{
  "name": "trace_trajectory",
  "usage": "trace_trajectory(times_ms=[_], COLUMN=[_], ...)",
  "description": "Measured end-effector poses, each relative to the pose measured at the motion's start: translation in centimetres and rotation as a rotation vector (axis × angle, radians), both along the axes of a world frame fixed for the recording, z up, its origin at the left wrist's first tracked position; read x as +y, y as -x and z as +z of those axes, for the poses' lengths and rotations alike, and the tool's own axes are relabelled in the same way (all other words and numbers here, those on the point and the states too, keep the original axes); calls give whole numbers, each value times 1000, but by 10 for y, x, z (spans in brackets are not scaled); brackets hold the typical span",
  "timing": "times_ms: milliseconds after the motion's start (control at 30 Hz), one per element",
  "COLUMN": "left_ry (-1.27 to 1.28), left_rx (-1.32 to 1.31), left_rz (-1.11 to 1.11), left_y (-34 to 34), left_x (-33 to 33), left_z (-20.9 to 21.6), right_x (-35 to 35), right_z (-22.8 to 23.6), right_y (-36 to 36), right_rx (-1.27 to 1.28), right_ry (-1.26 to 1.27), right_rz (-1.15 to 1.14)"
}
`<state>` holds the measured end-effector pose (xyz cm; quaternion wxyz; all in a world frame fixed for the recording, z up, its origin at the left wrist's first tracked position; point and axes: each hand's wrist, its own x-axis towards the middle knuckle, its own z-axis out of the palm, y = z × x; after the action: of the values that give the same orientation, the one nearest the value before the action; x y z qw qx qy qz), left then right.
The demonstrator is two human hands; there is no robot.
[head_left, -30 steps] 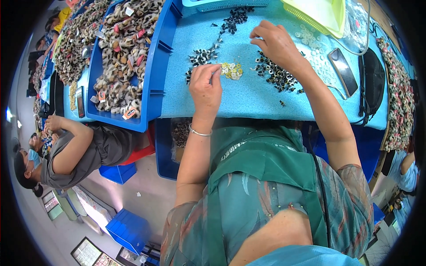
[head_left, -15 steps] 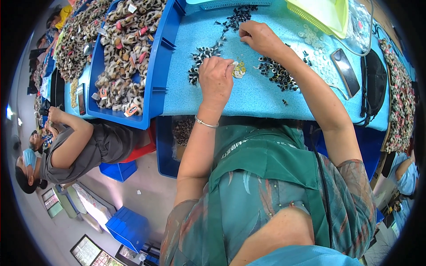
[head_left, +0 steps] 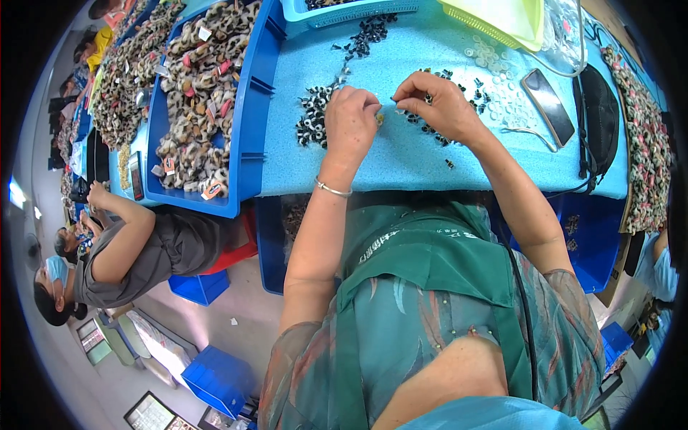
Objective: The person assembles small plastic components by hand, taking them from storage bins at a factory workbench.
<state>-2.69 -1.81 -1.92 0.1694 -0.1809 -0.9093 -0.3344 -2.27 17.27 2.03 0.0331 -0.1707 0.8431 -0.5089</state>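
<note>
Both my hands are above the blue table covering (head_left: 287, 168). My left hand (head_left: 351, 125) is closed with thumb and forefinger together; whatever sits between them is too small to make out. Opposite it, my right hand (head_left: 437, 107) pinches a small black piece that shows at its fingertips. The two hands are close but apart. Left of my left hand lies a cluster of small black-and-white pieces (head_left: 312, 125). A few small yellow pieces (head_left: 380, 119) show beside its fingertips. More black pieces (head_left: 369, 36) trail toward the far side, and others lie partly hidden under my right hand.
A blue crate (head_left: 247, 143) of furry spotted pieces (head_left: 201, 107) stands left. Pale translucent discs (head_left: 494, 57), a phone (head_left: 548, 107) and a black pouch (head_left: 598, 118) lie right. Yellow-green (head_left: 494, 18) and blue baskets (head_left: 351, 11) stand far. Another person (head_left: 122, 251) sits at left.
My right hand has come nearer and down from the far black pieces, and now pinches a small black piece facing my left hand. My left hand stays nearly in place. The view has shifted slightly.
</note>
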Motion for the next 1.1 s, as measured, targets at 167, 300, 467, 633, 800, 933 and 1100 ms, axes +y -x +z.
trace_trajectory(times_ms=[167, 300, 467, 633, 800, 933, 1100], left_ry=[-598, -956, -989, -963, -1055, -781, -411], left_rx=[-433, -577, -492, -484, -500, -401, -72], left_rz=[43, -63, -28, 26, -24, 56, 190], left_y=[-16, -24, -33, -41, -43, -34, -26], left_x=[7, 10, 19, 23, 23, 1, -25], left_z=[11, 10, 12, 13, 11, 5, 3], right_x=[-2, -2, -4, -2, 0, 2, -12], right_z=[-8, -8, -7, -2, 4, 5, -10], right_y=[-9, -10, -13, -13, -6, 15, 60], right_rx=[-103, -180, -146, -155, -128, 157, 460], right_ry=[149, 188, 271, 232, 149, -156, -571], right_rz=[13, 24, -8, 16, 55, 19, -45])
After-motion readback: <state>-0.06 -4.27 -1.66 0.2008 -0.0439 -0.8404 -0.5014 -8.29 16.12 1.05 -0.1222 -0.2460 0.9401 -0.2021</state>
